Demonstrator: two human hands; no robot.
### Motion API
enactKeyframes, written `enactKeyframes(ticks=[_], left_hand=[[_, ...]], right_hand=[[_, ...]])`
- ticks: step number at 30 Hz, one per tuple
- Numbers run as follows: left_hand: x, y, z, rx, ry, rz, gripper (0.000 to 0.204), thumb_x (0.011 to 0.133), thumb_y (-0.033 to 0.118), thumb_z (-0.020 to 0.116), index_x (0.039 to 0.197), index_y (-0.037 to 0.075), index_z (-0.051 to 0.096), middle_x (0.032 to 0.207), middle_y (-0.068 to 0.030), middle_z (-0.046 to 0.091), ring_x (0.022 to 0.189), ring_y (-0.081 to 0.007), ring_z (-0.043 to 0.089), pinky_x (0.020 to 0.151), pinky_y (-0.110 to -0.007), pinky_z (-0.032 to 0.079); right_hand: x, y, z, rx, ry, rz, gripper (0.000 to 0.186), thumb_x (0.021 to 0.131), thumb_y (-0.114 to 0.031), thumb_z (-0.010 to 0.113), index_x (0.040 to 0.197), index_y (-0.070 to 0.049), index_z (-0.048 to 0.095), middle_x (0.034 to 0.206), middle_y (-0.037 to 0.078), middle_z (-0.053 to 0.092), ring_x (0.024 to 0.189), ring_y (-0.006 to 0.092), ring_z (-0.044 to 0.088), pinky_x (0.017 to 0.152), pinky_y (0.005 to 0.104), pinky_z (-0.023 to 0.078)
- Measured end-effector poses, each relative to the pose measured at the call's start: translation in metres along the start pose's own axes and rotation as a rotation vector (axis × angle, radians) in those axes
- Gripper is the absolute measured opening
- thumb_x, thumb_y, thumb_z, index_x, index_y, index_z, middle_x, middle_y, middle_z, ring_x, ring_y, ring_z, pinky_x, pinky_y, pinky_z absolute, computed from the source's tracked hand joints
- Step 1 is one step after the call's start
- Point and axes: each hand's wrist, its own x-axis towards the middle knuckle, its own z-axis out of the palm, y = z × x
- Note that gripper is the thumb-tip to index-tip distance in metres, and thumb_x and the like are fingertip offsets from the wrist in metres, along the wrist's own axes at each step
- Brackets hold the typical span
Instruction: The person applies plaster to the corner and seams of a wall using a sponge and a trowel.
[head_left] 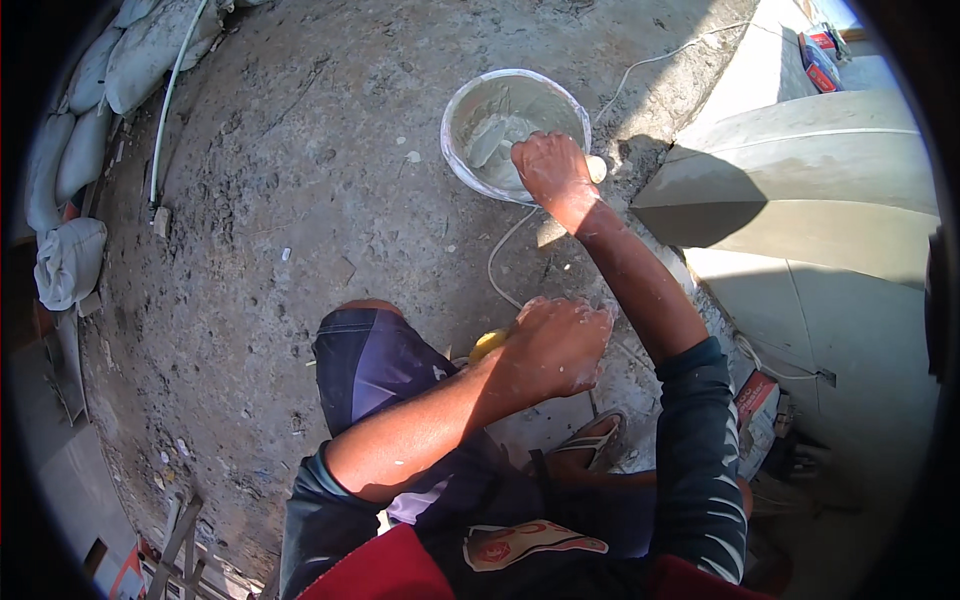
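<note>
A round white bucket (455, 165) holding wet grey plaster stands on the ground ahead of me. Over its right side, my right hand (553, 168) is closed round a trowel; the pale rounded handle end (597, 168) sticks out past the fist, and the plaster-coated blade (489, 141) reaches into the bucket. Closer to my body, my left hand (568, 345) is closed with its back up, grey smears on the knuckles. A yellow rounded thing (488, 345) shows beside the left wrist, mostly hidden; what the left fingers grip cannot be seen.
At the right rises a curved plastered ledge (800, 150). A thin pale cable (497, 265) runs along the rough ground near the bucket. Filled white sacks (155, 60) and a white pipe (170, 100) lie at the far left. A red-and-white box (757, 398) sits by the right wall.
</note>
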Motion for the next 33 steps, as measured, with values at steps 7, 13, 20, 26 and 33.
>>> enactKeyframes(ticks=[7, 13, 20, 26, 33], left_hand=[[-0.001, 0.005, -0.005, 0.031, -0.080, -0.013, 0.056, 0.077, 0.012, 0.063, 0.131, 0.003, 0.051, 0.106, -0.0207, 0.066, 0.099, -0.0382, 0.065, 0.084, -0.050, 0.051], [0.000, 0.012, 0.008, 0.078, -0.050, 0.012, 0.067, 0.077, 0.012, 0.062, 0.141, 0.007, 0.042, 0.109, -0.0210, 0.064, 0.102, -0.0395, 0.063, 0.086, -0.050, 0.050], [-0.012, 0.052, 0.000, 0.194, -0.224, -0.097, 0.074, 0.080, 0.009, 0.063, 0.148, 0.012, 0.034, 0.127, -0.0189, 0.058, 0.115, -0.0382, 0.057, 0.093, -0.047, 0.048], [-0.011, 0.061, 0.018, 0.221, -0.202, -0.033, 0.077, 0.078, 0.007, 0.065, 0.148, 0.012, 0.034, 0.125, -0.0195, 0.059, 0.113, -0.0393, 0.058, 0.092, -0.047, 0.049], [-0.006, 0.064, 0.033, 0.223, -0.076, 0.146, 0.070, 0.077, 0.010, 0.064, 0.142, 0.002, 0.039, 0.097, -0.0198, 0.062, 0.089, -0.0385, 0.063, 0.074, -0.048, 0.051]], right_hand=[[-0.062, 0.023, -0.014, 0.376, 0.131, 0.315, 0.026, 0.085, -0.022, 0.062, 0.107, -0.012, 0.071, 0.096, 0.014, 0.071, 0.087, 0.0329, 0.069, 0.076, 0.0440, 0.055], [-0.153, 0.038, -0.011, 0.873, 0.284, 0.622, 0.038, 0.081, -0.025, 0.076, 0.113, -0.004, 0.069, 0.100, 0.015, 0.072, 0.087, 0.0264, 0.070, 0.078, 0.0358, 0.054], [-0.315, 0.064, 0.007, 0.943, 0.413, 0.734, 0.040, 0.080, -0.021, 0.081, 0.110, 0.001, 0.068, 0.095, 0.013, 0.072, 0.084, 0.0153, 0.067, 0.079, 0.0293, 0.053], [-0.408, 0.110, 0.026, 0.825, 0.354, 0.916, 0.040, 0.083, -0.023, 0.079, 0.112, 0.001, 0.067, 0.089, 0.009, 0.071, 0.079, 0.0126, 0.064, 0.074, 0.0268, 0.053], [-0.420, 0.153, -0.011, 0.994, 0.335, 0.973, 0.030, 0.088, -0.021, 0.072, 0.107, 0.002, 0.066, 0.071, 0.000, 0.059, 0.058, 0.0061, 0.049, 0.053, 0.0239, 0.040]])
